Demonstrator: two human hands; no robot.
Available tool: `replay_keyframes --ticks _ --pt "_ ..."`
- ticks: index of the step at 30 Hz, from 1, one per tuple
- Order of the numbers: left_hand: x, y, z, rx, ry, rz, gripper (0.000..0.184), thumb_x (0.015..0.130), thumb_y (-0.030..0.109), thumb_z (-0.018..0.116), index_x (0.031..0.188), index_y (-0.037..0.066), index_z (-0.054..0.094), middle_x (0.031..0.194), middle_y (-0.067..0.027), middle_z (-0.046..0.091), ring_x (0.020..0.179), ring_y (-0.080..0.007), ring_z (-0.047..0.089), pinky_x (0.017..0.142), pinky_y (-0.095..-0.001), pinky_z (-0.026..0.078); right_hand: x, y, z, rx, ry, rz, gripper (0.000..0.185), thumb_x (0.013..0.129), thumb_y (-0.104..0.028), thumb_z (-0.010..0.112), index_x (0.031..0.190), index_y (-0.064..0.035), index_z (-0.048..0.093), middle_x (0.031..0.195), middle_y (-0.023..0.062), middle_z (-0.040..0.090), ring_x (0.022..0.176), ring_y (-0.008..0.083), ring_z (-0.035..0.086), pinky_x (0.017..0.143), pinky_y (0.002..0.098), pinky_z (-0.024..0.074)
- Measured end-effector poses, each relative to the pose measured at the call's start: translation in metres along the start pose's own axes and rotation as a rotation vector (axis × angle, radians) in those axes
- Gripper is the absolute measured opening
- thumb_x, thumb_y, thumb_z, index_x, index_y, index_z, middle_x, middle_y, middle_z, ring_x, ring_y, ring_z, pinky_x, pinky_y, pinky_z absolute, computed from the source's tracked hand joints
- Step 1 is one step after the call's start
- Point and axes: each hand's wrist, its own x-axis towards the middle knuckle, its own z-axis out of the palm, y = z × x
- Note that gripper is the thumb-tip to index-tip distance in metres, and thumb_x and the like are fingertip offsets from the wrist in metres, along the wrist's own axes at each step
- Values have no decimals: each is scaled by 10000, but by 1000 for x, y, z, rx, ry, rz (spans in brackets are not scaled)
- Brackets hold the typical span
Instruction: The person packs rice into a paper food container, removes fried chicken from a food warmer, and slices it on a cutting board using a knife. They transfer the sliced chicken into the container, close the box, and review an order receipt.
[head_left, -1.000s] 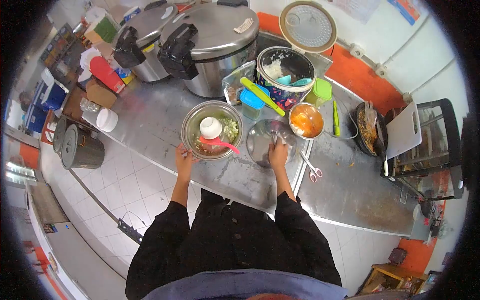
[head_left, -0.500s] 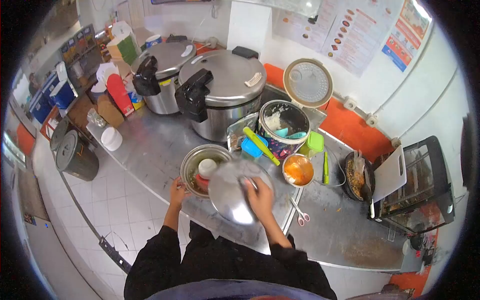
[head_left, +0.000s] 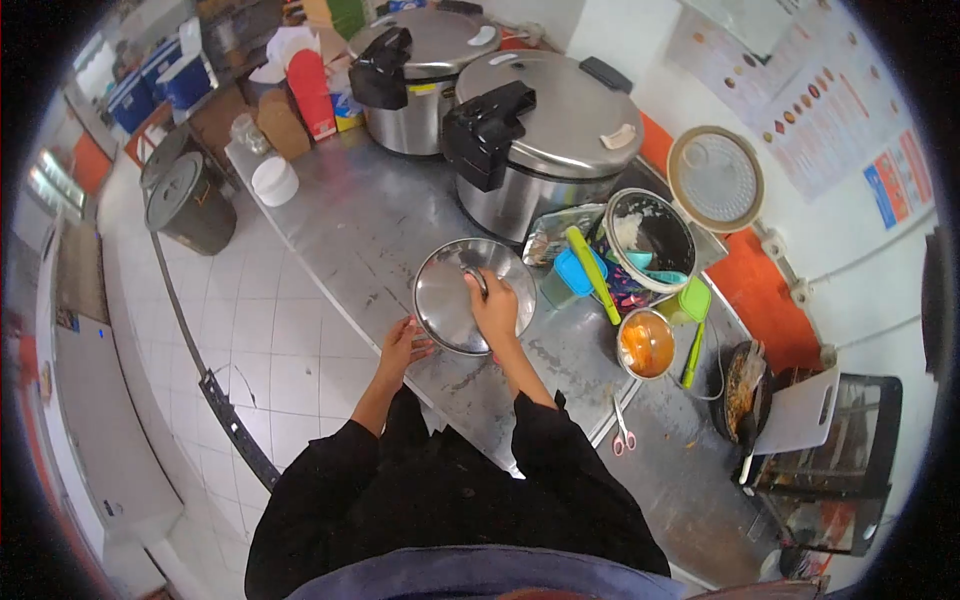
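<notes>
A round steel pot lid (head_left: pixel 446 300) lies over the pot, hiding what is inside it. My right hand (head_left: pixel 494 308) is closed around the handle at the lid's middle. At the lid's lower left is my left hand (head_left: pixel 404 343), its fingers stretched toward the rim; whether they touch the pot cannot be made out. To the right stand a lidded blue container (head_left: pixel 578 275) and an open rice cooker (head_left: pixel 607 240) with a light-blue scoop (head_left: pixel 662 276) and some rice inside. A bowl of orange sauce (head_left: pixel 646 345) is beyond them.
Two large steel rice cookers (head_left: pixel 540 120) stand at the back. Pink-handled scissors (head_left: pixel 623 432) lie near the seam of the steel counter (head_left: pixel 335 215). A pan of food (head_left: pixel 743 390) and a white cutting board (head_left: pixel 797 412) are at right. A grey bin (head_left: pixel 195 215) stands on the floor at left.
The lid has moved from the pot's right side onto the pot, covering the white and red items inside. My left hand has opened out beside it. The view has shifted.
</notes>
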Motion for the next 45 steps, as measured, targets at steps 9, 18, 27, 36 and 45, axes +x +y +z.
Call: replay_keyframes --ticks 9,18,27,36,45 --pt "3 10 -21 -15 -63 -80 493 890 360 485 1243 35 369 1059 -133 479 890 -248 583 747 -348 516 -82 112 -3 436 2 762 739 832 -640 319 1384 -170 177 1239 198 387 1077 344 442 725 426 480" --pt "13 41 -159 -10 152 -39 442 892 333 487 1217 43 407 1051 -131 502 869 -236 598 732 -336 506 -19 22 42 682 -155 1039 779 801 -697 294 1388 -239 67 1314 144 307 898 322 534 657 430 496" --pt "-18 71 -332 -3 433 -29 464 882 364 489 1180 12 443 1057 -134 548 886 -222 597 747 -327 479 91 -31 209 1224 -121 828 786 799 -605 448 1369 -143 166 1338 188 206 1070 438 425 812 505 486" --pt "-9 80 -405 -105 501 -145 456 886 343 477 1205 19 441 1114 -161 520 950 -266 578 802 -359 469 168 -78 321 1312 148 920 744 834 -532 459 1378 -145 130 1321 241 196 1124 464 369 863 500 469" --pt "128 158 -492 -31 350 -178 454 854 380 521 1156 42 482 1049 -109 565 908 -207 592 756 -323 467 197 -94 364 808 489 836 611 881 -464 438 1321 -69 282 1270 191 342 1108 336 441 875 424 411"
